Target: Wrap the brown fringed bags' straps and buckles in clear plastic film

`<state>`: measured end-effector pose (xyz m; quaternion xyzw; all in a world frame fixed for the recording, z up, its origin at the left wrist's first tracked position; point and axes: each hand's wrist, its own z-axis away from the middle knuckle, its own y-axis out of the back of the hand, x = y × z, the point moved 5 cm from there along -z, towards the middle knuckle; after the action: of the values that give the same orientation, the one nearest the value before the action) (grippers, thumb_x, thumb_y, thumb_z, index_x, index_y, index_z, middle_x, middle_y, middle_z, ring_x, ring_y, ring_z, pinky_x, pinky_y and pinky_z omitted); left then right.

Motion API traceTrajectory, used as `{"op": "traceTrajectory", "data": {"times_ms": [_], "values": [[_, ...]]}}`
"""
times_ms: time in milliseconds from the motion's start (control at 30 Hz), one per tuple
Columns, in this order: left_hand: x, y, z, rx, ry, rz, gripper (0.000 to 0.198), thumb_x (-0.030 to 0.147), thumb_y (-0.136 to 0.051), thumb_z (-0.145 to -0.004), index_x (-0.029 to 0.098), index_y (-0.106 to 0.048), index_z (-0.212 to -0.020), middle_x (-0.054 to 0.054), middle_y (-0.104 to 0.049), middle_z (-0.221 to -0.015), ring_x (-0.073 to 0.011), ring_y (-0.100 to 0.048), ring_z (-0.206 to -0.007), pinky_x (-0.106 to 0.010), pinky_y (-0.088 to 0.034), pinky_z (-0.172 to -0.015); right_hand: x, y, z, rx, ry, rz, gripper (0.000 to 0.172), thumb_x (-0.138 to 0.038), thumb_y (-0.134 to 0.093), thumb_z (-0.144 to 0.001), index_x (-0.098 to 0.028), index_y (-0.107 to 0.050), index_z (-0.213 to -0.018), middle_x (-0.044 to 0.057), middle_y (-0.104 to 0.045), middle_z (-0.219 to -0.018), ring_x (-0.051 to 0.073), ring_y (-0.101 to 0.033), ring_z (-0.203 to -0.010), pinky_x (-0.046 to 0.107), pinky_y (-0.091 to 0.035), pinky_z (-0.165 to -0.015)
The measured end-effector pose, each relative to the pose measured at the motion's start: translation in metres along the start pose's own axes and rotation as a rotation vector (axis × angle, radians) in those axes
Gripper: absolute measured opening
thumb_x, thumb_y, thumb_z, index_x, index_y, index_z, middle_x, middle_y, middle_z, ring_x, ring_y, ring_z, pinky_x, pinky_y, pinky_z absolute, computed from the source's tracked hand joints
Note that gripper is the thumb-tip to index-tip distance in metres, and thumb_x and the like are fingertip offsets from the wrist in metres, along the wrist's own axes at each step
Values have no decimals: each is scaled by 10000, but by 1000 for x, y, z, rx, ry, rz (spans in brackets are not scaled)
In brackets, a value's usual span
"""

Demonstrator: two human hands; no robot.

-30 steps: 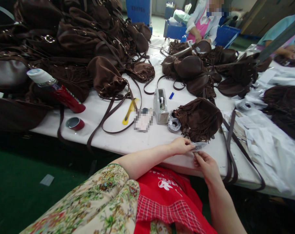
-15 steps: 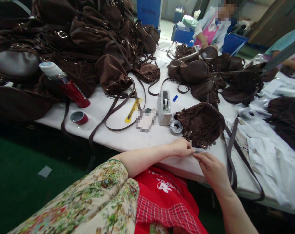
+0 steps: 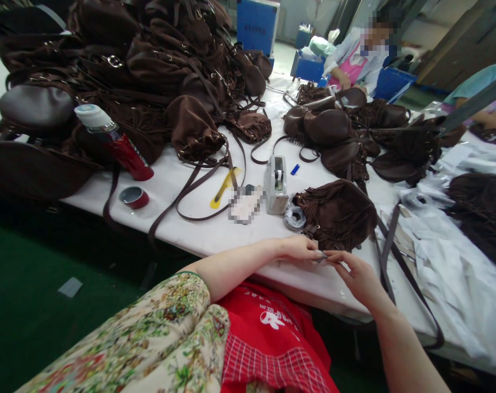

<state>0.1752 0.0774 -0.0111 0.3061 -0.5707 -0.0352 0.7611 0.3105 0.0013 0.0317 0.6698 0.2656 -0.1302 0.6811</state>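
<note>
My left hand (image 3: 299, 249) and my right hand (image 3: 356, 274) meet at the near edge of the white table (image 3: 215, 234). Both pinch one small pale piece (image 3: 322, 256) between their fingertips; it is too small to name. Just behind my hands lies a brown fringed suede bag (image 3: 338, 213) with a long strap (image 3: 391, 256) hanging over the table edge. A grey tape dispenser (image 3: 275, 184) and a small roll (image 3: 294, 216) stand left of that bag.
A big heap of brown bags (image 3: 141, 71) fills the far left, more bags (image 3: 346, 131) lie at the back. A red bottle (image 3: 117, 144), red cap (image 3: 133, 196), yellow comb (image 3: 224, 186) and white sheets (image 3: 456, 256) are on the table. Other people (image 3: 354, 54) sit at the far side.
My hands have drawn closer together over the small piece, which now shows less between the fingers. The view has shifted slightly.
</note>
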Motion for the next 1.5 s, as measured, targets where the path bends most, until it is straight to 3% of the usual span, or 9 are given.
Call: {"op": "traceTrajectory", "data": {"times_ms": [133, 267, 400, 633, 767, 1000, 1133, 1267, 1500], "values": [[-2, -1, -1, 9, 49, -14, 303, 384, -501, -883, 159, -703, -905, 11, -666, -777, -96, -563, -680, -174, -368, -588, 5, 0, -8, 3, -79, -42, 177, -312, -530, -845, -244, -691, -869, 24, -743, -852, 204, -688, -787, 313, -527, -729], [-1, 1, 3, 96, 142, -62, 318, 397, -535, -835, 170, -683, -1001, -5, -676, -788, -129, -588, -693, -198, -394, -591, 10, -1, -11, 17, -110, -68, 180, -328, -548, -825, -242, -705, -845, 24, -742, -831, 204, -683, -763, 304, -518, -705], [10, 8, 9, 165, 161, -98, 565, 377, -624, -742, 209, -504, -1268, -21, -681, -948, -170, -628, -810, -222, -446, -651, 14, -3, -11, 4, -125, -98, 177, -349, -563, -816, -246, -704, -841, 19, -740, -829, 203, -679, -758, 303, -514, -701], [35, 10, 11, 133, 177, -205, 614, 441, -570, -759, 178, -428, -1295, -95, -646, -1132, -243, -634, -989, -296, -491, -798, 11, -4, -18, -67, -189, -151, 164, -319, -560, -801, -241, -704, -816, 15, -738, -827, 201, -672, -790, 296, -504, -718], [34, 7, 9, 147, 221, -234, 646, 482, -611, -740, 197, -415, -1286, -92, -650, -1135, -255, -637, -1000, -311, -495, -806, 13, -5, -22, -121, -205, -207, 141, -327, -593, -787, -226, -692, -793, 25, -731, -806, 193, -661, -757, 288, -501, -706], [31, 7, 4, 97, 172, -281, 598, 415, -670, -725, 186, -458, -1234, -98, -671, -1061, -259, -651, -925, -296, -483, -726, 25, -13, -34, -242, -208, -417, 186, -384, -638, -768, -200, -653, -779, 16, -689, -746, 180, -628, -702, 280, -495, -644], [23, 11, 4, 136, 197, -160, 552, 471, -684, -703, 190, -556, -1160, -57, -692, -1008, -204, -647, -850, -245, -461, -678, 15, -8, -34, -121, -183, -330, 214, -403, -647, -773, -194, -648, -729, 31, -683, -720, 184, -629, -691, 285, -488, -642], [8, 6, 4, 76, 269, -49, 395, 528, -520, -818, 183, -707, -862, -30, -707, -798, -156, -612, -679, -231, -434, -610, 11, -5, -28, 46, -246, -328, 254, -445, -625, -792, -194, -644, -759, 45, -690, -717, 184, -636, -646, 292, -498, -614], [-6, -7, -4, 7, 207, 133, 371, 471, -556, -808, 151, -740, -848, 7, -662, -672, -89, -511, -551, -190, -365, -524, 23, -12, -37, -106, -314, -416, 307, -481, -691, -717, -180, -632, -719, 32, -686, -677, 160, -631, -607, 258, -492, -568]]}}
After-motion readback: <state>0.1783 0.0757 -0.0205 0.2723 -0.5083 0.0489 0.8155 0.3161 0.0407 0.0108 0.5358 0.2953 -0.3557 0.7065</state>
